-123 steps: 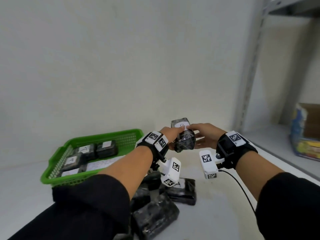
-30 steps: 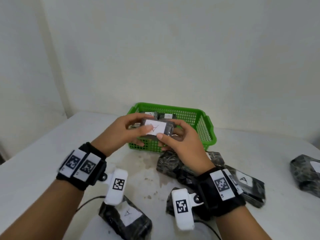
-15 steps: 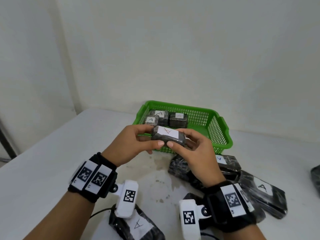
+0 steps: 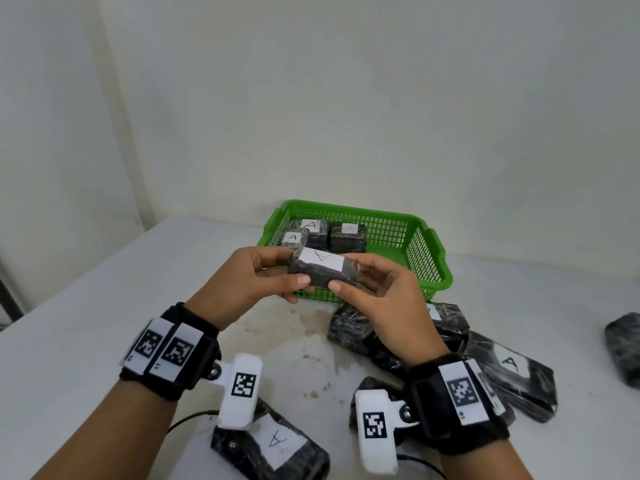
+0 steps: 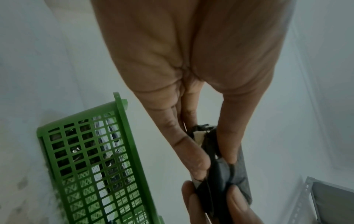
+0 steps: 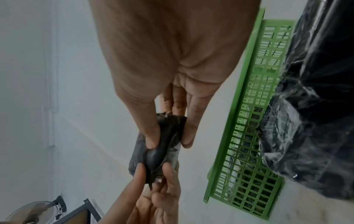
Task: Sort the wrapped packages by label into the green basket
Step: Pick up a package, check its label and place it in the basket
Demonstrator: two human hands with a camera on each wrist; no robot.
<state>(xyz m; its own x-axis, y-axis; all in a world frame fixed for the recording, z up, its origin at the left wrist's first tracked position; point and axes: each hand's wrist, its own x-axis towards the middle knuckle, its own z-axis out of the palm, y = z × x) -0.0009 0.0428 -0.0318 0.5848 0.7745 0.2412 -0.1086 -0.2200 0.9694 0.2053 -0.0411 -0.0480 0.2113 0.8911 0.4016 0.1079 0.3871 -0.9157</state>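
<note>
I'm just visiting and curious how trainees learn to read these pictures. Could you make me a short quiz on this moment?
1. True or false: the green basket already holds three wrapped packages.
2. Who holds the package with the white label? A) left hand alone B) right hand alone C) both hands
3. Fill in: the letter on the nearest table package is ___.

Key: 1 true. 2 C, one hand pinching each end. 3 A.
</note>
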